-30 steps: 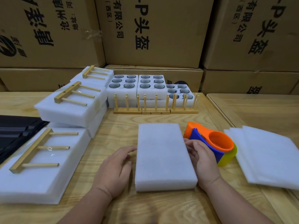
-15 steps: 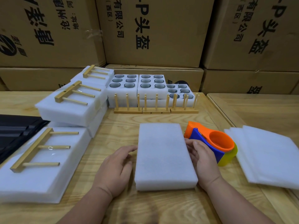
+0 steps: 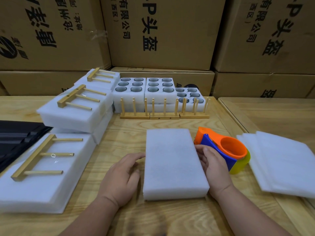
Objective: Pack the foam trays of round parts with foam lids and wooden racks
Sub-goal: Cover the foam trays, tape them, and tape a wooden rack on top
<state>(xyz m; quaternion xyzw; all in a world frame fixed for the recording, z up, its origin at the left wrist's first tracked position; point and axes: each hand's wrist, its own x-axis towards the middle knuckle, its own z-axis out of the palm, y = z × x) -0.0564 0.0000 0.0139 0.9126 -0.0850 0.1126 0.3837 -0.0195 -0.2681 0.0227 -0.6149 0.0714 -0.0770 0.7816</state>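
Observation:
A white foam tray covered by a foam lid [image 3: 173, 160] lies in front of me on the wooden table. My left hand [image 3: 122, 178] rests against its left side with relaxed fingers. My right hand [image 3: 213, 166] presses its right side, fingers fairly straight. At the back stand open foam trays of round parts [image 3: 144, 89], with upright wooden racks [image 3: 163, 113] in front of them. On the left are packed foam trays with wooden racks lying on top [image 3: 42, 154].
An orange, blue and yellow tape dispenser [image 3: 226, 149] sits just right of my right hand. Loose foam lids [image 3: 281, 164] are piled at the right. A black object [image 3: 15, 138] lies at the far left. Cardboard boxes [image 3: 162, 31] wall off the back.

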